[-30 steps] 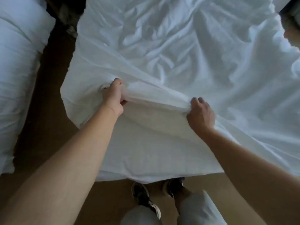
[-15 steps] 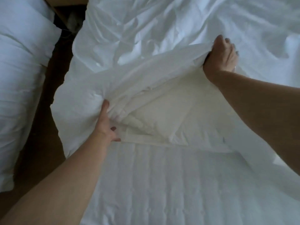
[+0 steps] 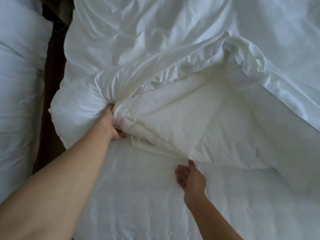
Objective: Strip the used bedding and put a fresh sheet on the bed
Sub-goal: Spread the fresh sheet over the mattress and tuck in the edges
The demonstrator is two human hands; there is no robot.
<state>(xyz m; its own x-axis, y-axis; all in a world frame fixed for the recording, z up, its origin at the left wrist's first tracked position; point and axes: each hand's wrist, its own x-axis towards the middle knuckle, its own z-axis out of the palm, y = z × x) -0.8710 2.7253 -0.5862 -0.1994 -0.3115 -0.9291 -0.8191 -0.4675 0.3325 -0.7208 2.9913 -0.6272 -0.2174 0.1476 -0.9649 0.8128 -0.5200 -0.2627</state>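
A rumpled white duvet (image 3: pixel 173 40) covers the far part of the bed, its near edge folded back on itself. My left hand (image 3: pixel 110 123) is shut on a bunched corner of that duvet at the bed's left side. A cream inner layer (image 3: pixel 199 118) of the fold lies exposed in the middle. My right hand (image 3: pixel 190 179) hovers over the white bed surface (image 3: pixel 138 196) near me, fingers apart, its fingertip at the edge of the cream fold. I cannot tell whether it touches the fabric.
A second bed with white bedding (image 3: pixel 19 101) stands at the left. A narrow dark gap of brown floor (image 3: pixel 50 118) runs between the two beds. Something dark lies at the top of that gap.
My right hand let go of the raised duvet edge far right and dropped near me. The thrown-back edge now lies folded. My left hand kept its grip on the corner.
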